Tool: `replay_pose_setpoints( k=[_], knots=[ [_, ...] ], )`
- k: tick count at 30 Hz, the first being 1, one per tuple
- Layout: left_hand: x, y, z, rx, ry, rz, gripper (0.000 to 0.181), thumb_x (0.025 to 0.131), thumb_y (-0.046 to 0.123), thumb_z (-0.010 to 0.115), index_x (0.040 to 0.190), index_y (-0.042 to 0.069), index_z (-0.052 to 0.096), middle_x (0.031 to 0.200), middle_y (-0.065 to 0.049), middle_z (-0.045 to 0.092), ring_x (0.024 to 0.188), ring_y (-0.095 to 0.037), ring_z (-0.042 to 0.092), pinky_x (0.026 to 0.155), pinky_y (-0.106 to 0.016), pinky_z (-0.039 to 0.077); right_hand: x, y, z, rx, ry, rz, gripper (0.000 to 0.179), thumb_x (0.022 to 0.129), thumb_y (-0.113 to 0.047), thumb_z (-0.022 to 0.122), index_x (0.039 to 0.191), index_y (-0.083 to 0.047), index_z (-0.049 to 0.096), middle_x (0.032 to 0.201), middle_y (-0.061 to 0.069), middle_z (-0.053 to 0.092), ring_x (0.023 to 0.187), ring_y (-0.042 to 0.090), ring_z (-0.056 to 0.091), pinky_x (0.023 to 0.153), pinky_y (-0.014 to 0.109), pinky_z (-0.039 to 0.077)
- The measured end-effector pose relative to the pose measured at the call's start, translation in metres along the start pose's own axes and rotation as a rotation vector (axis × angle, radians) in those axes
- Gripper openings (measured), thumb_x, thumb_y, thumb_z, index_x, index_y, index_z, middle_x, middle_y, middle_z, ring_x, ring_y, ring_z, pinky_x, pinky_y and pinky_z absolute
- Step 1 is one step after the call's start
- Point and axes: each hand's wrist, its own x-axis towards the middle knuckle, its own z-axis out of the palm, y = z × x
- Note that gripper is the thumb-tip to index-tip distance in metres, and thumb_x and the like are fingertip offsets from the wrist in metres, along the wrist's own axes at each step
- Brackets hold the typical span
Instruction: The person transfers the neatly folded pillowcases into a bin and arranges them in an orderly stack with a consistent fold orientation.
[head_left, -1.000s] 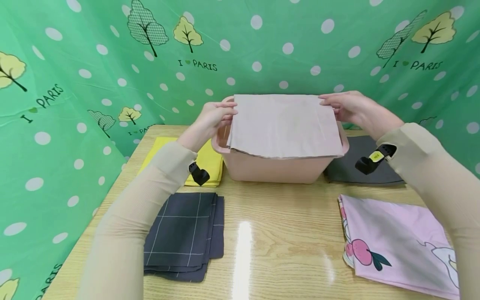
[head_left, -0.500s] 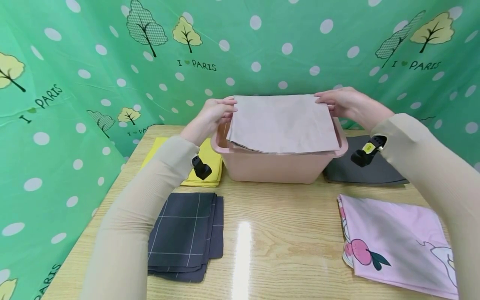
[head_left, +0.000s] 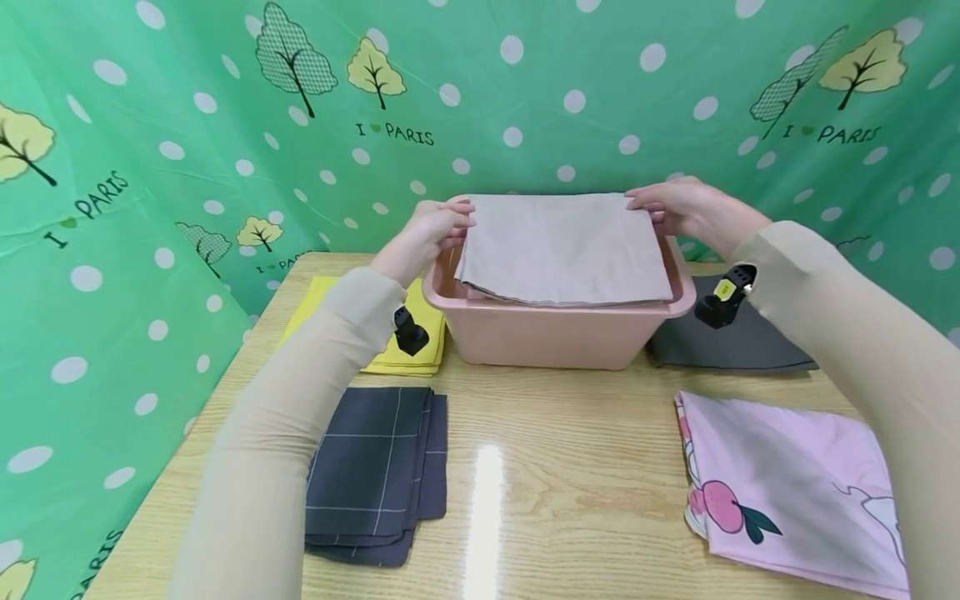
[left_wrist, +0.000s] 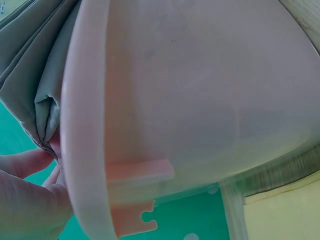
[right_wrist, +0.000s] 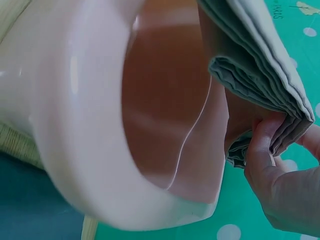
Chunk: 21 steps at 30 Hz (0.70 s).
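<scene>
A folded light grey cloth (head_left: 566, 250) lies across the mouth of a pink plastic basin (head_left: 543, 337). My left hand (head_left: 426, 233) pinches its far left corner, and my right hand (head_left: 693, 208) pinches the far right corner. In the right wrist view, the thumb of my right hand (right_wrist: 290, 185) presses under the stacked layers of the folded cloth (right_wrist: 260, 60), over the basin's open end (right_wrist: 165, 100). The left wrist view has the cloth's folds (left_wrist: 45, 65) beside the basin rim (left_wrist: 85, 110), with fingers of my left hand (left_wrist: 35, 195) at the corner.
A folded yellow cloth (head_left: 412, 333) lies left of the basin, a dark grey cloth (head_left: 738, 342) to its right. Nearer are a dark checked cloth (head_left: 367, 467) and a pink printed cloth (head_left: 795, 483) on the wooden table (head_left: 562, 467). A green curtain (head_left: 525, 83) hangs behind.
The cloth's near edge has drawn back and in from the basin's front rim, showing more of the rim. My right hand has shifted slightly left; both hands keep their hold.
</scene>
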Motion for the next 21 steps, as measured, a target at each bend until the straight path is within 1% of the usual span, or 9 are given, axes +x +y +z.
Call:
replay_pose_setpoints(
  k=[4,7,11,13,16,21],
  knots=[
    [0.002,-0.002,0.001,0.029,0.012,-0.008,0.036,0.082,-0.002,0.057,0.117,0.01,0.059,0.112,-0.004,0.059,0.065,-0.008,0.054,0.062,-0.016,0.047,0.004,0.001,0.001,-0.046,0.032,-0.01,0.06,0.083,-0.01,0.059,0.137,-0.012,0.033,0.109,0.001,0.046,0.07,0.007,0.057,0.068,0.019,0.05],
    [0.002,-0.004,0.001,0.047,0.016,-0.008,0.036,0.082,-0.002,0.057,0.116,0.009,0.059,0.103,-0.005,0.061,0.059,-0.007,0.052,0.055,-0.015,0.046,0.006,0.003,0.002,-0.076,0.048,-0.024,0.059,0.084,-0.011,0.059,0.137,-0.011,0.034,0.109,0.001,0.046,0.074,0.007,0.056,0.068,0.019,0.049],
    [0.003,-0.005,0.002,0.056,0.019,-0.006,0.034,0.082,-0.002,0.057,0.115,0.008,0.059,0.088,-0.003,0.061,0.054,-0.006,0.051,0.051,-0.014,0.045,0.009,0.005,0.003,-0.11,0.062,-0.034,0.056,0.085,-0.012,0.057,0.137,-0.011,0.034,0.116,0.003,0.043,0.076,0.006,0.054,0.067,0.018,0.049],
    [0.003,-0.005,0.002,0.061,0.023,-0.005,0.034,0.082,-0.001,0.058,0.114,0.009,0.06,0.084,-0.002,0.061,0.054,-0.006,0.052,0.051,-0.015,0.045,0.011,0.006,0.003,-0.121,0.068,-0.035,0.055,0.086,-0.012,0.056,0.136,-0.011,0.034,0.122,0.004,0.041,0.076,0.006,0.053,0.066,0.018,0.049],
    [0.004,-0.006,0.002,0.071,0.029,-0.005,0.033,0.082,0.0,0.058,0.114,0.01,0.06,0.086,-0.002,0.061,0.057,-0.007,0.054,0.053,-0.015,0.046,0.012,0.007,0.002,-0.125,0.073,-0.033,0.054,0.086,-0.012,0.055,0.136,-0.012,0.035,0.13,0.005,0.037,0.076,0.005,0.053,0.066,0.018,0.049],
    [0.006,-0.007,0.004,0.109,0.044,-0.006,0.032,0.083,0.001,0.058,0.114,0.011,0.061,0.099,-0.004,0.061,0.065,-0.009,0.055,0.06,-0.017,0.047,0.014,0.008,0.001,-0.144,0.085,-0.032,0.052,0.087,-0.013,0.055,0.136,-0.013,0.036,0.138,0.007,0.032,0.08,0.006,0.052,0.066,0.017,0.049]
  ],
)
